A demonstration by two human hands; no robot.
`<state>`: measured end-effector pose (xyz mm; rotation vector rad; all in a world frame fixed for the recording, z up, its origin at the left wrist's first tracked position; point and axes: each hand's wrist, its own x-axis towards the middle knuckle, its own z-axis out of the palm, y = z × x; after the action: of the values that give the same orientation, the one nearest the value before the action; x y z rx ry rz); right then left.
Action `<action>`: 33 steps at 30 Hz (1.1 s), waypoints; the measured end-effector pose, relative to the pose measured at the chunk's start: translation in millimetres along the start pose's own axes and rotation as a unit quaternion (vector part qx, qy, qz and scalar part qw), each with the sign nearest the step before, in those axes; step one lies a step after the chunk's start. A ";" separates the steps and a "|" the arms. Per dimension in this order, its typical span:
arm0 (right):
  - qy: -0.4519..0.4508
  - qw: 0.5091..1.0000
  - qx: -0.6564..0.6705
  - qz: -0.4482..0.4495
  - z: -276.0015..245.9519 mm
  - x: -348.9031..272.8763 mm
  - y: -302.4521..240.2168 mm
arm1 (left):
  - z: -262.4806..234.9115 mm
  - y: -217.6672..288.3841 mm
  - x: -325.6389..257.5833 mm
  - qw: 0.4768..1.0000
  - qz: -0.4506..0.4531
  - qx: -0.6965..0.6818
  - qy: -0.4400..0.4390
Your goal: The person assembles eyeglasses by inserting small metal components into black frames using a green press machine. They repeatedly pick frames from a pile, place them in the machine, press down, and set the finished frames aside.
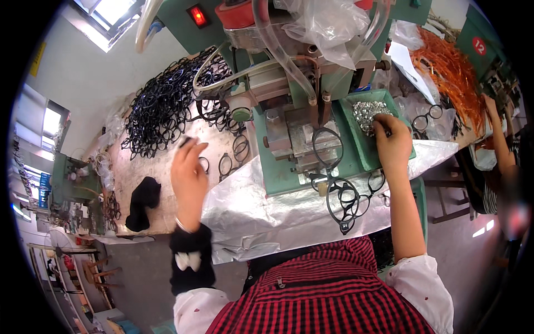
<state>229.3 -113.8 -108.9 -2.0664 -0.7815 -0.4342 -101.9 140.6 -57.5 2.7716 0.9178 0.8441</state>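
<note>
Shiny metal bits (pixel 365 113), glossy frames (pixel 161 106)

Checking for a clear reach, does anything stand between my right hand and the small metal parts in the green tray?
Nothing visible does: your right hand is over the green tray, at the right side of the small metal parts.

Factory workshop, indicated by green bench machine (pixel 278 75), lit red switch (pixel 197 16), clear hoses (pixel 278 44), heaped black eyeglass frames (pixel 172 97), green tray (pixel 359 150) of small metal parts (pixel 367 114), another machine (pixel 75 181) at left, co-worker (pixel 503 150) at right.
</note>
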 end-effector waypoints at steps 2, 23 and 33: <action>-0.012 1.000 0.025 -0.001 0.6 4.6 -3.3 | 6.9 -92.9 -14.8 0.995 -0.009 -0.020 -0.098; -0.094 0.958 0.190 0.193 -28.0 -21.4 -7.8 | 161.7 -163.9 77.2 0.990 0.107 0.091 0.000; -0.122 0.938 0.325 0.006 -24.5 11.9 -99.1 | 41.9 -54.2 21.0 0.989 -0.097 -0.097 0.048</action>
<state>171.3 -86.7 -28.4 -1.5076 -0.9086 0.0982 -93.8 199.9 -96.9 2.4500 1.0401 0.9844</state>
